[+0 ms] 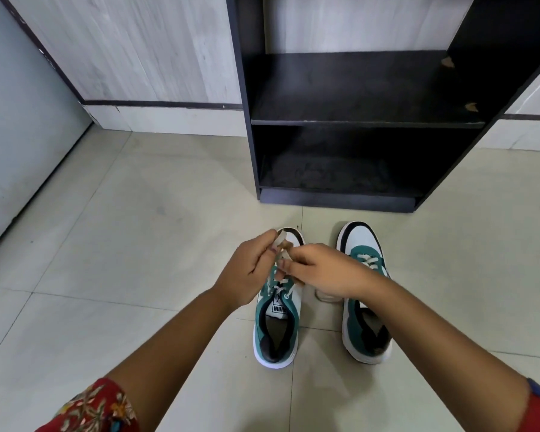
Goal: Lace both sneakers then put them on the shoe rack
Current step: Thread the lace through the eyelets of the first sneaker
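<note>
Your left hand [247, 269] and right hand [321, 272] meet above the left teal-and-white sneaker with the dark toe cap [278, 325], each pinching a stretch of its flat off-white lace [280, 241]. The left fingers are closed on a raised loop or end of it, and the right fingers are closed on the lace just beside them. Holding the lace up and taut like this keeps it clear of the eyelets, which looks like the reason for the height — you appear to be threading or tying near the top of this shoe, though your fingers hide the exact crossing.

The matching right teal-and-white sneaker [363, 294] stands just beside it on the pale tiled floor [138, 229]. A few lace crossings show near its toe, the rest lies under your right forearm, so you cannot tell how far its lacing goes.

Both shoes point toe-first at the black wooden shoe rack [356, 120], set close in front of it — a sensible spot, since each can go straight forward onto a shelf once laced. Neither shoe is on the rack yet, so the placing step remains
</note>
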